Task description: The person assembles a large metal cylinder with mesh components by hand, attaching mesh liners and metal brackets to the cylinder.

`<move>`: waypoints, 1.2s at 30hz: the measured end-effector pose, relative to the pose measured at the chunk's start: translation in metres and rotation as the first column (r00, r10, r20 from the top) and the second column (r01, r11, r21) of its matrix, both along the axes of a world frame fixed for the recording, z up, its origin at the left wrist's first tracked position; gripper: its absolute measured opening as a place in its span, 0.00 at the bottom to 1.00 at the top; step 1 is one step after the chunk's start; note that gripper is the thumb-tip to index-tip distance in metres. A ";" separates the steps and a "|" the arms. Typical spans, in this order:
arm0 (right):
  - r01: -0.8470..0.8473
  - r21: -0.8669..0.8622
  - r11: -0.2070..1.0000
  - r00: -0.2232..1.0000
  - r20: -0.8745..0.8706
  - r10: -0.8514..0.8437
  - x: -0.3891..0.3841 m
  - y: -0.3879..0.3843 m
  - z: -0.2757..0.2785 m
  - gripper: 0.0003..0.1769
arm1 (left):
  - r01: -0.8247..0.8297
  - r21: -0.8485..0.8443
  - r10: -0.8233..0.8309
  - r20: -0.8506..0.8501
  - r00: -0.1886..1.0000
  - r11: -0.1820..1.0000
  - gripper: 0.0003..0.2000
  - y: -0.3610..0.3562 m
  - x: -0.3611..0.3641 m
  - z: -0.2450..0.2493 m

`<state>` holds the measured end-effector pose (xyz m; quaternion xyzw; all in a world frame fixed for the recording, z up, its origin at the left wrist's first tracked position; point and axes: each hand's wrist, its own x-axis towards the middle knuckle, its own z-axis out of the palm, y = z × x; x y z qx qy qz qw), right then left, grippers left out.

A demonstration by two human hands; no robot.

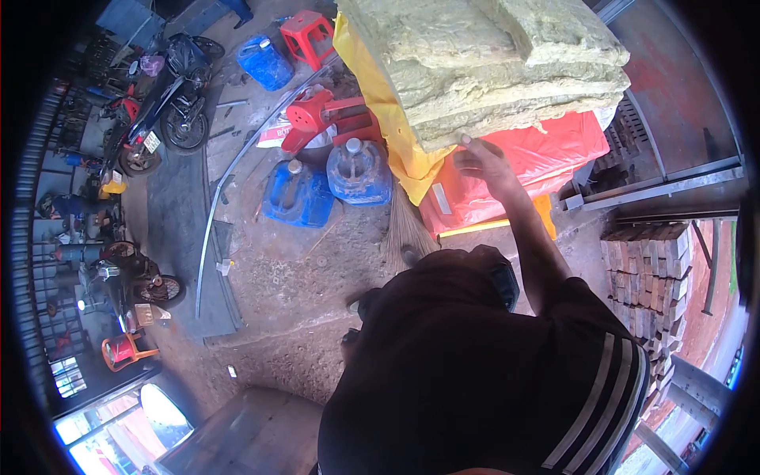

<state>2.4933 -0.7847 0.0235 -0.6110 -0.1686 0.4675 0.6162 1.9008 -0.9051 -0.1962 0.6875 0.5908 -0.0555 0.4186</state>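
My right hand [487, 165] reaches up to the lower front corner of a stack of pale yellow, fibrous insulation slabs [507, 87]. Its fingers are apart, and a fingertip touches or nearly touches the bottom edge of the stack. Below the slabs lies a bundle wrapped in red plastic sheeting [546, 150], close beside the hand. Yellow plastic sheeting [372, 87] hangs down the stack's left side. I cannot make out my left hand; my black-shirted body covers the lower middle of the view.
Two blue jugs [297, 194] [359, 174], a straw broom [405, 229] and an overturned red stool [321, 119] are left of the bundle. Farther back are another blue jug [265, 63] and a red stool [307, 36]. Motorbikes [170, 103] stand left; stacked bricks [649, 277] lie right.
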 end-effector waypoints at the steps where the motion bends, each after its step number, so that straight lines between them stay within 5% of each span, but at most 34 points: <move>1: -0.076 -0.107 0.991 0.978 0.186 0.095 0.003 -0.003 0.001 0.24 | 0.010 0.007 -0.010 -0.006 1.000 1.000 0.06 -0.001 0.001 0.001; 2: 0.091 -0.096 0.991 0.862 0.506 -0.030 -0.001 -0.007 0.002 0.19 | 0.021 0.014 -0.021 -0.014 1.000 1.000 0.06 -0.002 0.001 0.002; 7: 0.282 0.166 0.945 0.598 0.740 -0.308 -0.008 -0.004 0.048 0.09 | 0.097 0.031 -0.095 -0.054 0.994 0.995 0.06 -0.010 0.005 0.013; 9: 0.186 0.269 0.945 0.250 0.917 -0.310 0.002 0.008 0.046 0.08 | 0.140 0.043 -0.137 -0.068 0.988 0.989 0.06 -0.007 0.004 0.014; 19: 0.201 0.061 0.978 0.050 0.996 -0.072 0.005 0.022 0.055 0.05 | 0.262 0.072 -0.250 -0.143 0.958 0.962 0.06 -0.027 0.004 0.022; 23: 0.074 0.199 0.977 0.168 0.963 -0.209 -0.024 0.019 0.072 0.08 | 0.311 0.089 -0.293 -0.170 0.941 0.946 0.06 -0.028 0.012 0.025; 25: -0.139 0.180 0.974 0.360 0.925 -0.120 -0.059 0.015 0.077 0.11 | 0.357 0.078 -0.338 -0.188 0.922 0.931 0.06 -0.033 0.009 0.028; 27: -0.284 -0.082 0.955 0.281 0.945 0.165 -0.073 0.014 0.067 0.13 | 0.407 0.078 -0.385 -0.204 0.900 0.910 0.06 -0.031 0.006 0.027; 28: -0.348 -0.153 0.925 0.482 0.817 0.316 -0.077 0.015 0.064 0.11 | 0.427 0.082 -0.402 -0.214 0.890 0.901 0.06 -0.029 0.005 0.027; 29: -0.351 -0.147 0.925 0.482 0.818 0.314 -0.079 0.015 0.057 0.11 | 0.438 0.087 -0.411 -0.224 0.884 0.895 0.06 -0.029 0.004 0.026; 31: -0.410 0.227 0.883 0.896 0.280 0.344 -0.077 0.010 0.035 0.24 | 0.448 0.086 -0.417 -0.244 0.875 0.890 0.06 -0.036 0.003 0.029; 32: -0.537 0.345 0.770 0.841 0.145 0.522 -0.059 0.006 0.022 0.33 | 0.457 0.078 -0.426 -0.253 0.869 0.886 0.06 -0.043 0.000 0.030; 33: -0.539 0.342 0.770 0.839 0.140 0.525 -0.058 0.005 0.022 0.33 | 0.468 0.073 -0.436 -0.260 0.861 0.881 0.06 -0.048 -0.001 0.031; 35: -0.378 0.333 0.864 0.848 -0.249 0.468 -0.056 0.002 0.024 0.30 | 0.498 0.065 -0.465 -0.271 0.843 0.865 0.06 -0.054 -0.001 0.030; 36: -0.329 0.257 0.909 0.888 -0.244 0.390 -0.056 0.002 0.025 0.26 | 0.514 0.064 -0.479 -0.277 0.833 0.856 0.06 -0.054 0.001 0.032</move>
